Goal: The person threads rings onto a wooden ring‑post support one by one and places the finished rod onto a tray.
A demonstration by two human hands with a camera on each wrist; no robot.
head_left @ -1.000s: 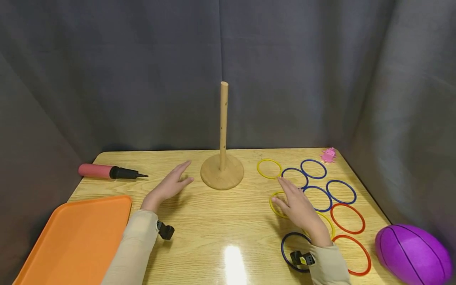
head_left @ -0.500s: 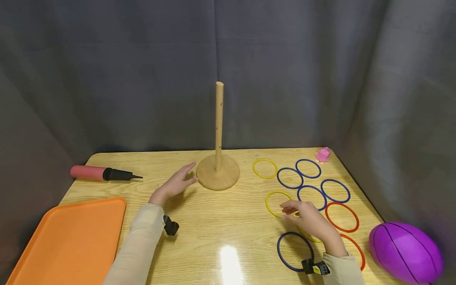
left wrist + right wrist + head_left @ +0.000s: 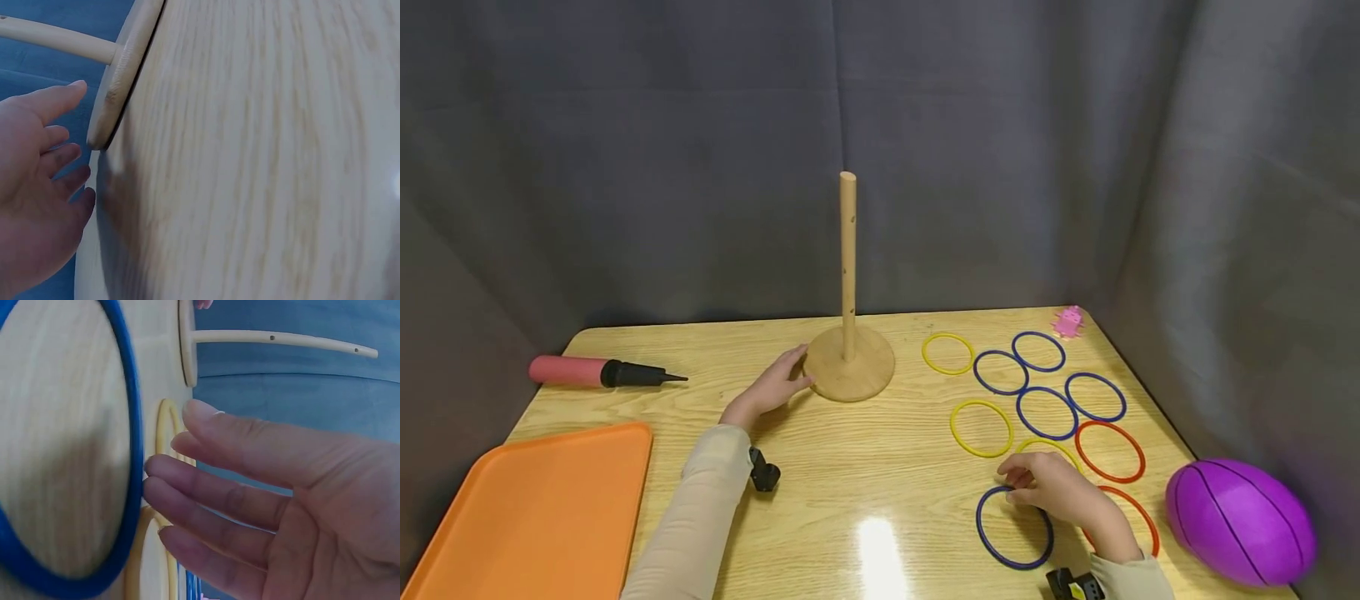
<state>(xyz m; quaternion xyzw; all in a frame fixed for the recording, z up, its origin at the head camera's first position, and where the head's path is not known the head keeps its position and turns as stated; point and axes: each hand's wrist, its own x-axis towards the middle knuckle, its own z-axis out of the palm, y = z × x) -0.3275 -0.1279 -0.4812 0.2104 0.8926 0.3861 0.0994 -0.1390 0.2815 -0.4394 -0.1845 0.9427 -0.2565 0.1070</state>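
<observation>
A wooden peg stand (image 3: 848, 267) with a round base stands upright toward the back of the table. My left hand (image 3: 767, 390) is at the left edge of that base, thumb and fingers apart; its fingertips are right by the rim in the left wrist view. Over the near end of the ring group, my right hand (image 3: 1060, 492) reaches to the far edge of a dark blue ring (image 3: 979, 525). Its fingers are loosely bent, and the right wrist view shows a gap between thumb and fingers beside the blue ring (image 3: 133, 412), with nothing held.
Several yellow, blue and red rings lie flat on the right, among them a yellow ring (image 3: 952, 429) and a red ring (image 3: 1116, 480). Around the edges are a purple ball (image 3: 1240, 525), a pink toy (image 3: 1067, 322), an orange tray (image 3: 542, 500) and a red hand pump (image 3: 568, 371).
My right hand has moved from over the middle rings down toward the near dark blue ring, its fingers bending. My left hand has come up to the stand's base. The head view has shifted slightly right.
</observation>
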